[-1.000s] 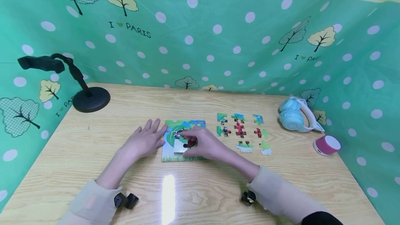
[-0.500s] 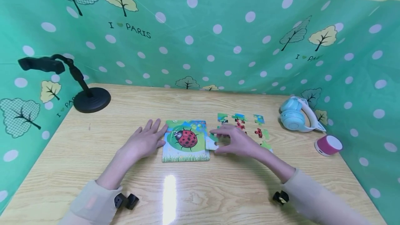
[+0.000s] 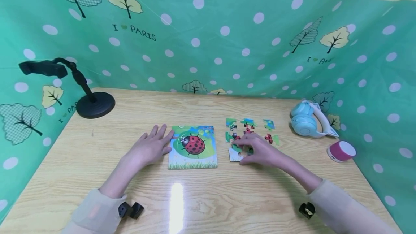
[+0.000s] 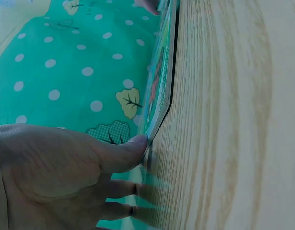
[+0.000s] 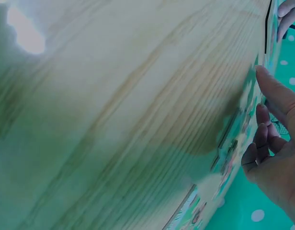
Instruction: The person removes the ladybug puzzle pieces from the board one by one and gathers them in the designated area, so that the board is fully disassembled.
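Black stand [image 3: 81, 93] with a round base and a bent arm: at the far left of the wooden table [image 3: 201, 198], about 10 o'clock from the table's middle.

Left hand [image 3: 147, 149]: lies flat on the table, fingers straight and slightly spread, pointing toward 1 o'clock. Its fingertips touch the left edge of the puzzle board [image 3: 193, 147]; the left wrist view shows the thumb [image 4: 123, 153] pressed against the board's edge [image 4: 159, 96].

Puzzle board: flat near the table's middle, printed with a red ladybird on a green leaf, grass along its near edge. It sits between the two hands.

Loose puzzle piece [image 3: 234, 154]: pale side showing, flat on the table just beside the board at its 3 o'clock, under the fingertips of the right hand.

Right hand [image 3: 260, 151]: rests on the table to the right of the board, fingers curved down and close together on the loose piece. Whether they pinch it or only press it cannot be told; in the right wrist view the fingers [image 5: 262, 143] are bent toward the pieces.

Other puzzle pieces [image 3: 250, 131]: set out in rows at 12 to 1 o'clock from the right hand, partly covered by it.

Pale blue headphones [image 3: 305, 120]: at the table's far right, about 2 o'clock from the right hand.

Small pink and white cylinder [image 3: 341, 151]: at 5 o'clock from the headphones, near the table's right edge.

Green dotted cloth [image 3: 227, 39] with printed trees: backs the table on three sides.
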A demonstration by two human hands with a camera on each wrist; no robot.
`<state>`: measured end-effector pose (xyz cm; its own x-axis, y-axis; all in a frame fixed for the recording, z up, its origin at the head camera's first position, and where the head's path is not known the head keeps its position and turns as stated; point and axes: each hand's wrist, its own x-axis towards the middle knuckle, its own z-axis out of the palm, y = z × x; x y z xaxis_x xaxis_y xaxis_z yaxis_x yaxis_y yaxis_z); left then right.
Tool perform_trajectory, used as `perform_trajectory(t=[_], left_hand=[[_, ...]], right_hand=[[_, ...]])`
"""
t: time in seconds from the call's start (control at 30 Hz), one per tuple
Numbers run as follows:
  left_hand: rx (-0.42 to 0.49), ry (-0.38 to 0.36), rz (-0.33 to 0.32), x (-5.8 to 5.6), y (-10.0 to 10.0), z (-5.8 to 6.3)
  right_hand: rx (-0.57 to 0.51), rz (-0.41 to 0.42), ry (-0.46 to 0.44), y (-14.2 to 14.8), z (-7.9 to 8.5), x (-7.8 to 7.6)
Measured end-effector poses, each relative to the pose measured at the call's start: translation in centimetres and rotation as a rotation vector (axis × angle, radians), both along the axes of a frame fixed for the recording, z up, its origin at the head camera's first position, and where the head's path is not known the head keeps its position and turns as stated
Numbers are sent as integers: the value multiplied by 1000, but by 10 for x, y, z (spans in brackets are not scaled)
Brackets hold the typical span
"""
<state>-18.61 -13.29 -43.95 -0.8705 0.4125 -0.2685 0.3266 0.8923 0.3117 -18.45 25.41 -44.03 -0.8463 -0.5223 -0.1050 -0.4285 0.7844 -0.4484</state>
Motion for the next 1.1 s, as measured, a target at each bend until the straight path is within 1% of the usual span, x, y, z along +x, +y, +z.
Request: perform_trajectory(t=[0.2, 0.3, 0.53, 0.73, 0.87, 0.97, 1.1], left_hand=[[-3, 9, 5, -1, 0, 0], [0, 10, 9, -1, 0, -1], [11, 16, 9, -1, -1, -4], [40, 9, -7, -3, -3, -5], [57, 27, -22, -10, -8, -8], [80, 48, -16, -13, -11, -12], [114, 62, -5, -15, -14, -22]], right_hand=[[8, 51, 43, 3, -5, -5], [12, 76, 48, 3, -6, -7], [6, 81, 34, 3, -7, -7], [-28, 33, 40, 4, -7, -6], [-73, -17, 117, 4, -3, -11], [-126, -64, 176, 6, 1, -15], [-176, -131, 193, 13, 6, -19]])
